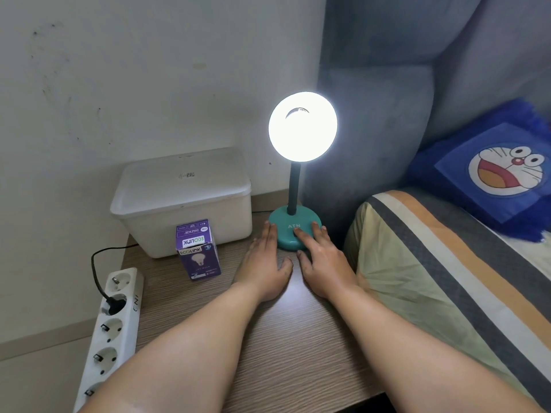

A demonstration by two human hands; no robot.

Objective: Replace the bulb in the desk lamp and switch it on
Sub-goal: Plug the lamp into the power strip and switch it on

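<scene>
The teal desk lamp stands at the back of the wooden bedside table, its round base (287, 226) marked ATN. Its head (303, 126) faces me and glows bright white, so the bulb inside is lost in glare. My left hand (265, 260) lies flat on the table, fingertips touching the base's left edge. My right hand (320, 260) rests against the base's front right, its index finger on top of the base where the switch is hidden. A purple Ecolink bulb box (199, 251) stands upright left of my left hand.
A white lidded plastic tub (182, 198) sits behind the bulb box. A white power strip (114, 320) runs along the table's left edge with a black plug (114, 302) in it. A striped mattress (447, 278) and blue cartoon pillow (501, 171) border the right side.
</scene>
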